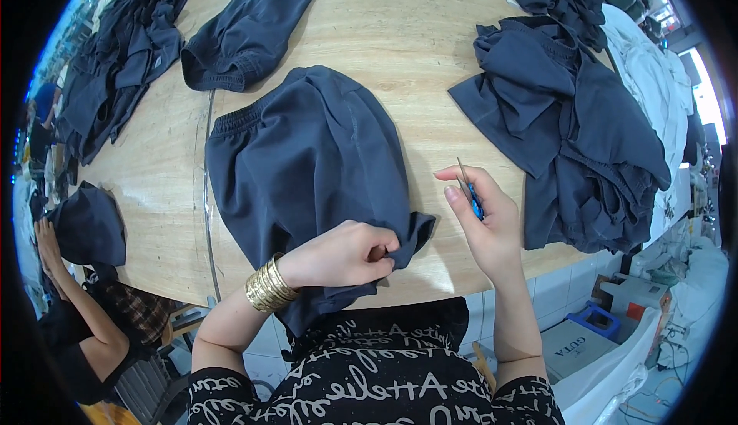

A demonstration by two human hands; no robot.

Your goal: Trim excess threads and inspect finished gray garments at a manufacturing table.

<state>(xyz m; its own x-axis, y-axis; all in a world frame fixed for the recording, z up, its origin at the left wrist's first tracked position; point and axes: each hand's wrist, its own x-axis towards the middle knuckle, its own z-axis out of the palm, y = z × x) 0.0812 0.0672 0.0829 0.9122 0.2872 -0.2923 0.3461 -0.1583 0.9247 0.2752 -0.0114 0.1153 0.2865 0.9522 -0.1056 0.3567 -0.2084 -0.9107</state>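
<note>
Centrally, a dark garment [307, 152] is spread on the near part of the surface [423, 102]; its near right edge is gripped in the closed fingers of the left hand [350, 254]. Blue-handled snips [474, 200] are held in the curled fingers of the right hand [492, 221], thumb and forefinger slightly parted. Space to the right is limited by heaped garments [569, 133], to the far left by a second garment [250, 33] and a dark pile [127, 60].
</note>
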